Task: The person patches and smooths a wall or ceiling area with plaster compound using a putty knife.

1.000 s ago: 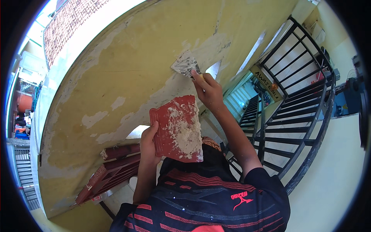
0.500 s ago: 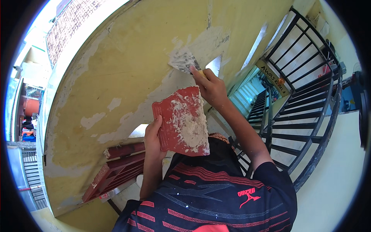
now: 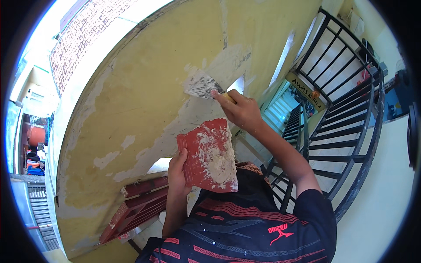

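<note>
A putty knife (image 3: 201,85) with a speckled metal blade and a yellow handle is gripped by my right hand (image 3: 240,109), its blade against or just in front of a pale patched strip on the yellow wall (image 3: 114,127). Below it, my left hand (image 3: 176,173) holds a red plastic board (image 3: 193,164) by its left side, thumb on the face. Thick off-white paste (image 3: 218,164) covers much of the board's right part and its edge.
Black metal stair railings (image 3: 342,144) run down the right, beside a sign board (image 3: 302,90). A red slatted structure (image 3: 131,210) sits low at the left. Narrow openings (image 3: 280,57) cut through the wall; rooftops and clutter show beyond its curved left edge.
The red board and putty knife are slightly lower against the wall than half a second ago. The whole view has shifted a little. Both hands keep their holds.
</note>
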A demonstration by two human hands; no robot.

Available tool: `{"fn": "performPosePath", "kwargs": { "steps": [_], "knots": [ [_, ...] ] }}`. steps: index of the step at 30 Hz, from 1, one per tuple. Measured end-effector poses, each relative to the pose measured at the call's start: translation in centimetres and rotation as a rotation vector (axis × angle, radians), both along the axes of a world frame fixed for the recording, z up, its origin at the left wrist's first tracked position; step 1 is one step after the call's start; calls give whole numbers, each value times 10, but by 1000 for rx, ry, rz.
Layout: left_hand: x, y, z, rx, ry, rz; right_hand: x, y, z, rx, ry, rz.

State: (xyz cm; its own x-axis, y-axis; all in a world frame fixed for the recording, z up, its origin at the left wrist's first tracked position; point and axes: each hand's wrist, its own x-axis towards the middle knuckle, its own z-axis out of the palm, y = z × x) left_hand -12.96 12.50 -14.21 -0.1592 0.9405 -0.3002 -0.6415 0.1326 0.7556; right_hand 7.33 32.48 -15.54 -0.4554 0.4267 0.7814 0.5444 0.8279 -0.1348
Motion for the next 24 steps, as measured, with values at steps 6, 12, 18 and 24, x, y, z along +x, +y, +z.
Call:
{"fn": "performPosePath", "kwargs": {
  "steps": [6,12,18,24],
  "knots": [
    [0,3,3,-5,61,-25,33,0,-39,-119,-49,-178],
    [5,7,10,-23,70,-20,2,-13,3,-104,157,31],
    [5,11,15,29,11,-23,-7,12,-22,-106,137,-53],
    [4,15,5,-19,41,12,45,15,-41,-205,234,-72]
  ]
}}
